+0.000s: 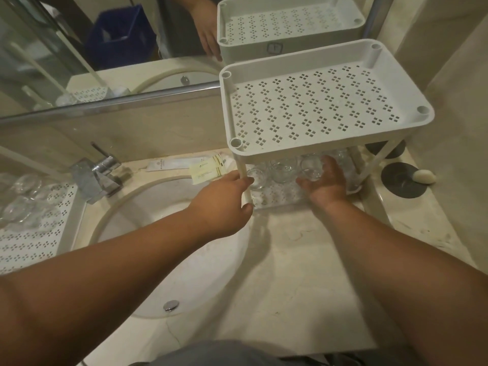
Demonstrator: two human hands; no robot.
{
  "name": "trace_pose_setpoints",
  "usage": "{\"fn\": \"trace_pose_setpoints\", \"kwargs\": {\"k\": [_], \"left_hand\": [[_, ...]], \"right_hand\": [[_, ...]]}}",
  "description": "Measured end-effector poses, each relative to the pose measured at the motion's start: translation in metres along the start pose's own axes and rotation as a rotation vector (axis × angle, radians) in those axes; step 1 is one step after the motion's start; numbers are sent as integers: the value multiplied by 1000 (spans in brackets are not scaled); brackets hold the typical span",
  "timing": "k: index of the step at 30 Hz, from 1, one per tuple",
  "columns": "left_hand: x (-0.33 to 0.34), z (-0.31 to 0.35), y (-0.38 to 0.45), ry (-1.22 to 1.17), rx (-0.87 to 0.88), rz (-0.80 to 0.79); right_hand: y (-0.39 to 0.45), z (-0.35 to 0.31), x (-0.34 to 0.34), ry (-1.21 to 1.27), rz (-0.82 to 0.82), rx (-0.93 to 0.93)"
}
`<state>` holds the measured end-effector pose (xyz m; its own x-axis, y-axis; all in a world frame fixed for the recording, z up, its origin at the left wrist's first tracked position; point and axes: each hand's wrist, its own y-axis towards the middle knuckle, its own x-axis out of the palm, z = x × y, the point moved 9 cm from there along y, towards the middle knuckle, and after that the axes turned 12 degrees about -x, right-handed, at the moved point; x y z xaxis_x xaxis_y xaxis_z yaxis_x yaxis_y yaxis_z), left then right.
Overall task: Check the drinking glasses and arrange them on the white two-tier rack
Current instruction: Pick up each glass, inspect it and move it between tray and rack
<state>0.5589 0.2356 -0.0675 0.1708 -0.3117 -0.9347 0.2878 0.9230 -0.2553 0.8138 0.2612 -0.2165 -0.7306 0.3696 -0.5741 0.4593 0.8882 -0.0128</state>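
Clear glasses on rack's lower tier

A pale marble vanity counter bears the white two-tier rack, a perforated tray, sachets and soap.

Two-tier rack: matt white plastic, both tiers perforated with small square holes, smooth rim and round posts; tray at near left looks like the same perforated white plastic. Drinking glasses on the lower tier are clear, glossy glass, as are those on the left tray; tap and basin drain plug are polished chrome metal. Counter is pale veined stone with a dull sheen, basin smooth glossy white ceramic, sachets by the wall printed paper.
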Motion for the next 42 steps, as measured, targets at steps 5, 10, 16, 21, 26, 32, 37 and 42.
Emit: {"fn": "trace_pose_setpoints", "kwargs": {"k": [5,10,16,21,26,32,37,42], "left_hand": [[-2,0,0,-15,1,2],[-2,0,1,-26,-1,18],[-2,0,2,-56,12,17],[-2,-1,1,-65,11,6],[-2,-3,1,-72,19,-2],[-2,-4,0,-93,22,-14],[-1,-5,0,-110,22,-19],[0,-7,-2,-117,22,-28]], "right_hand": [[6,-9,-3,-7,10,6],[11,-9,-1,-34,6,119],[9,-14,-3,-36,19,121],[4,-20,-4,-46,43,82],[2,-23,-9,-103,65,56],[0,-21,-7,-209,-2,57],[-2,-24,-13,-174,38,58],[-7,-17,-10,-205,-15,88]]}}
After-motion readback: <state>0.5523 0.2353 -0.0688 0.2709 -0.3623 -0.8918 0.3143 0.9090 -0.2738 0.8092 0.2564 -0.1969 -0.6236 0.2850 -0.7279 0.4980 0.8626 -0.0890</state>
